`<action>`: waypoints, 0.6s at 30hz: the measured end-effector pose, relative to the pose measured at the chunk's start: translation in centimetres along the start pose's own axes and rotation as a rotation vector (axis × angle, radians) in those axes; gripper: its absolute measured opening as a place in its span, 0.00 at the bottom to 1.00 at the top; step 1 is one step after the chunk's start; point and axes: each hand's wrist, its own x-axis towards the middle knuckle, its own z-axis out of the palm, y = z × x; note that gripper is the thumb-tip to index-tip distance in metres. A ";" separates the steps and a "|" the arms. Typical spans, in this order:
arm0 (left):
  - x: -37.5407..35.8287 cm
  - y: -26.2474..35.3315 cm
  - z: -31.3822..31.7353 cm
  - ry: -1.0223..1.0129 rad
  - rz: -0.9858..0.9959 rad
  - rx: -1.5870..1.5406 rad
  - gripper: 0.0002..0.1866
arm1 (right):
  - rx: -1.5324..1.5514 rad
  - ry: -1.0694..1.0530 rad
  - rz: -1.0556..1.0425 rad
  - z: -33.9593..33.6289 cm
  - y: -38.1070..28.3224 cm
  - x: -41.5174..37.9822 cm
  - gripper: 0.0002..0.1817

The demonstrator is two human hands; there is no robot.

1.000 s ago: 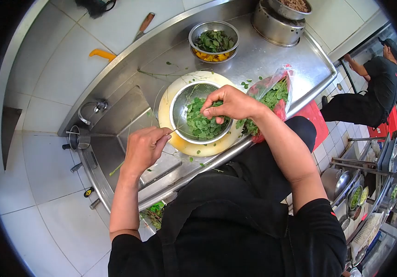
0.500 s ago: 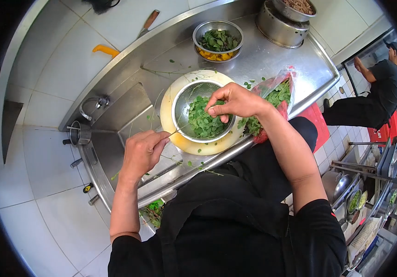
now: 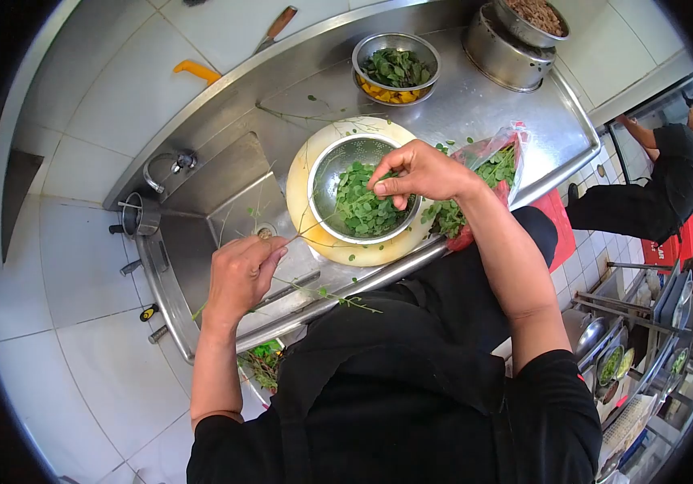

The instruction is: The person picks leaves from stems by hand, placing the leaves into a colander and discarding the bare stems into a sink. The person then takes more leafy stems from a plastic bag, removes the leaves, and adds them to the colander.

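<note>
My left hand (image 3: pixel 243 276) is closed in a pinch around a thin green stem (image 3: pixel 302 234) with side twigs and a few small round leaves. The stem reaches toward a perforated metal colander (image 3: pixel 320 165) that holds loose green leaves (image 3: pixel 360 211). Over the colander's right side is my right hand (image 3: pixel 420 171), thumb and fingers pinched together; what is between the fingertips is hidden. A round, pale yellow board (image 3: pixel 302 189) lies under the colander. Just right of it, a clear and red plastic bag (image 3: pixel 516 157) spills leafy sprigs (image 3: pixel 447 218).
Behind stand a metal bowl (image 3: pixel 356 58) of dark leaves and yellow pieces, and a large pot (image 3: pixel 501 52) under another bowl. The sink basin (image 3: pixel 225 181) and faucet (image 3: pixel 175 164) are on the left. A knife (image 3: pixel 280 24) rests at the back rim. Another person (image 3: pixel 669 153) stands far right.
The view has shifted slightly, so the counter items appear a little further right. My left hand still grips the stem. My right hand remains pinched over the colander.
</note>
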 end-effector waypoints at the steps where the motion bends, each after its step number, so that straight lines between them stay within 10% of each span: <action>1: -0.3 -0.1 -0.1 0.003 -0.007 0.000 0.06 | 0.004 -0.006 -0.005 0.0 0.0 0.1 0.09; 18: -26.0 -7.9 2.1 0.324 -0.815 0.113 0.09 | 0.244 0.115 0.107 -1.4 1.9 1.9 0.15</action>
